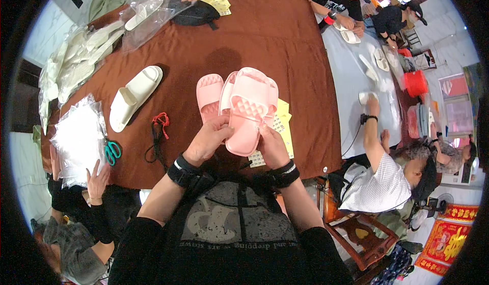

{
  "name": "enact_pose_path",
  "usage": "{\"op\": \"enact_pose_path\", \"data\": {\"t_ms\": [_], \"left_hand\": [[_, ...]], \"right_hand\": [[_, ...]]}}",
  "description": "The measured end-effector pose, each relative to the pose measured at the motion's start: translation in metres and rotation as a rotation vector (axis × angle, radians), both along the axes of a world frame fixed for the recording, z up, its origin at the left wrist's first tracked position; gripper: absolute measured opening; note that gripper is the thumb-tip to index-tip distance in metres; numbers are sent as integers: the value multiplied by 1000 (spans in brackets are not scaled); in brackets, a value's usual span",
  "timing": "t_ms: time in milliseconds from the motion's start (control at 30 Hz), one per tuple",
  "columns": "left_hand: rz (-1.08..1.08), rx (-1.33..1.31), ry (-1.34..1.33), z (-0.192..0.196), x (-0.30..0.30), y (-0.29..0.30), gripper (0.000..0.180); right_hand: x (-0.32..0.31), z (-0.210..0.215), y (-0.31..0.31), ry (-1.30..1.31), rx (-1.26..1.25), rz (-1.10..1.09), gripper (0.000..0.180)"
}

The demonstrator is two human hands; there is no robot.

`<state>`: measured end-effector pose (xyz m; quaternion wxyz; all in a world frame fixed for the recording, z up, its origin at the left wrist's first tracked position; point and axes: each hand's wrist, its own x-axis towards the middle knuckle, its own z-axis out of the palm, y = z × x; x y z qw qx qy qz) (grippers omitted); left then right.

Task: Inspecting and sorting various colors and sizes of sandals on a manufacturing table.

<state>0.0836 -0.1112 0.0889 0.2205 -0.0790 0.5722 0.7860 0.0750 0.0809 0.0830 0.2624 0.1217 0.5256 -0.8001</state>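
Head view, looking down over a worktop (285,40) draped in brown cloth. Landmark: the pink slipper (249,112) held at the near middle of the worktop.

The left hand (210,138) grips the slipper's heel end from the left, fingers curled over the edge. The right hand (271,145) holds the same end from the right, thumb pressed on the sole. Both hands are closed on it. The slipper is tilted, its textured sole facing up, raised just off the cloth. A second pink slipper (226,92) seems pressed behind it; how they meet I cannot tell.

Just left of the held slipper a third pink slipper (209,97) lies flat on the cloth. Under it and to its right lie yellow paper sheets (283,118). Further left lies a red and black cord (158,134), then a pair of white slippers (133,96). Well to the left, at the worktop's edge, sit green-handled scissors (112,151) beside a stack of clear plastic bags (76,137), with another person's hand (97,182) resting there.

Beyond the held slipper, on the far side, another person handles a bagged white slipper (145,10) next to a black pouch (196,14). To the right, other people sit at a pale blue worktop (346,76) with white slippers on it.
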Motion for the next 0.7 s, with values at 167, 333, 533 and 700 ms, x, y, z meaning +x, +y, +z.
{"op": "enact_pose_path", "data": {"t_ms": [167,333,533,700], "left_hand": [[10,36,28,2,-1,2,31],[25,11,19,4,-2,1,31],[64,-52,-8,-6,-2,-12,29],[74,48,6,-3,-1,-11,31]], "right_hand": [[1,0,4,65,37,43,39],[2,-3,9,-10,26,-1,31],[2,-42,57,145,346,-181,16],[-1,-77,98,63,675,-224,13]]}}
